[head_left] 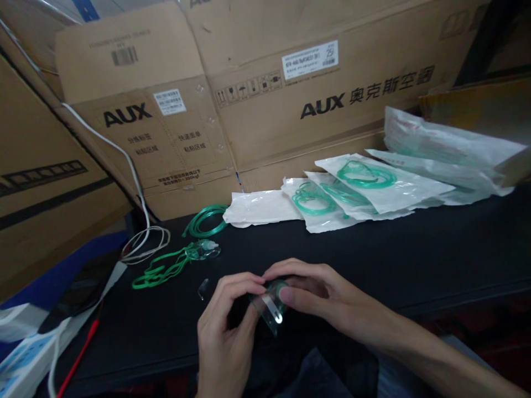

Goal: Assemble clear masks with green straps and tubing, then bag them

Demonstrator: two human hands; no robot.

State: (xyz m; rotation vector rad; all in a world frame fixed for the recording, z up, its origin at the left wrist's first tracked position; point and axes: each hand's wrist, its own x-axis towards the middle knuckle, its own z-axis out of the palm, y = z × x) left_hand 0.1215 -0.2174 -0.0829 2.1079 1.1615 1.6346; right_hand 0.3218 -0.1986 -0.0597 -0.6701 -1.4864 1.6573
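Note:
A translucent green face mask with a shiny metal nose strip is held between both hands above the table's front part. My left hand pinches it from the left, fingertips on its upper edge. From the right, my right hand grips it, thumb on the mask beside the strip and fingers curled over the top. Left of the hands lies a small clear plastic piece. Beyond that are a clear plastic part with green elastic strap and a coil of green tubing.
White packets with green tubing lie overlapping along the back right of the black table. Large cardboard boxes stand behind. At left are white cables, a dark phone-like slab, a power strip and a red wire.

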